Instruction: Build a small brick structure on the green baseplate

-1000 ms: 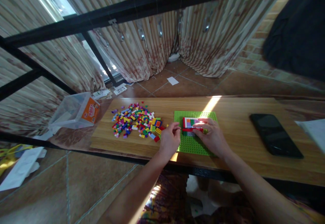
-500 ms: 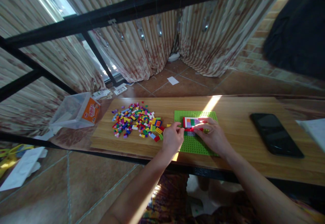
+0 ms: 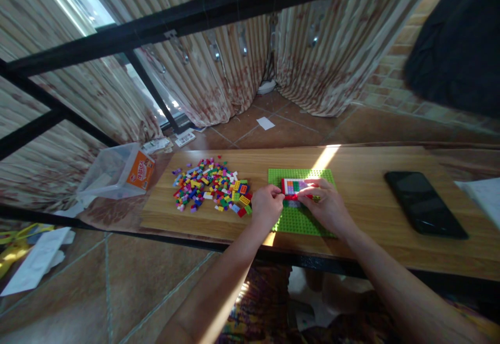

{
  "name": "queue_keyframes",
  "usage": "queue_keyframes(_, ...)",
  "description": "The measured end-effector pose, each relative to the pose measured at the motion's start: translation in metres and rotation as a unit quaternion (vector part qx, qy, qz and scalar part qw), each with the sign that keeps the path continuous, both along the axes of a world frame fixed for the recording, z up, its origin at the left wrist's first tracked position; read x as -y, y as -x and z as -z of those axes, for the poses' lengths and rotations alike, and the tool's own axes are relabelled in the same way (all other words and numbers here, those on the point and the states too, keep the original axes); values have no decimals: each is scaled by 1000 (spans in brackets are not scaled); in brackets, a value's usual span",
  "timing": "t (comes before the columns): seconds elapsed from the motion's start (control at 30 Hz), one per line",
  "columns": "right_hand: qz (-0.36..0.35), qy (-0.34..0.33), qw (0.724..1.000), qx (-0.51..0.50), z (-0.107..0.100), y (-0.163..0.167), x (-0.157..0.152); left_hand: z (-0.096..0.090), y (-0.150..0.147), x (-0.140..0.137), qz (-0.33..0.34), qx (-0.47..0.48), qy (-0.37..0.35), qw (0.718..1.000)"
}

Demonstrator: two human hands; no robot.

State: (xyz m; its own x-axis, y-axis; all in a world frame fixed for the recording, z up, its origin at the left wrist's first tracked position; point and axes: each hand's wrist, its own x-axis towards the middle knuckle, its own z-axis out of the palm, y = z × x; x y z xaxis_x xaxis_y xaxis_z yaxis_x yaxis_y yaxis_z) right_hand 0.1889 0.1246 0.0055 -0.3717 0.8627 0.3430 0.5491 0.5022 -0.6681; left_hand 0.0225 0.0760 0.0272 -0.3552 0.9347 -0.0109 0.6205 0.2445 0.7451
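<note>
A green studded baseplate (image 3: 302, 223) lies on the table under both hands. On it is a small block build (image 3: 291, 186) with a red border, white inside it and coloured bricks in the middle. Along its near side runs a red brick (image 3: 291, 197). My left hand (image 3: 267, 206) is closed, thumb and forefinger pinched at the left end of that red brick. My right hand (image 3: 326, 202) grips it from the right, fingers bent over the build and partly hiding its right side. Left of the plate, a heap of loose coloured bricks (image 3: 211, 183) is spread out.
The wooden table (image 3: 367, 198) carries a black phone (image 3: 425, 203) and white paper (image 3: 482, 198) at the right. A clear plastic box (image 3: 113, 169) with an orange label lies beyond the left end. Black metal bars (image 3: 187, 18) and curtains (image 3: 219, 84) stand behind.
The red brick between my hands has moved slightly away from me and now sits against the build's near side. My left hand has shifted slightly; the right stays nearly in place.
</note>
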Motion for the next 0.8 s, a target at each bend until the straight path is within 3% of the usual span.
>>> queue_keyframes(0.4,5,-6,1000,-12,5,0,-2,-5,-1,3,26,-24,9,999)
queue_keyframes(0.6,-51,-9,999,-18,9,-9,-7,-11,1,36,24,-27,-49,998)
queue_keyframes(0.7,-50,2,999,-9,8,-12,-7,-12,18,60,33,-28,-69,997)
queue_keyframes(0.8,-40,7,999,-1,6,-13,-6,-9,48,81,1,-46,-74,996)
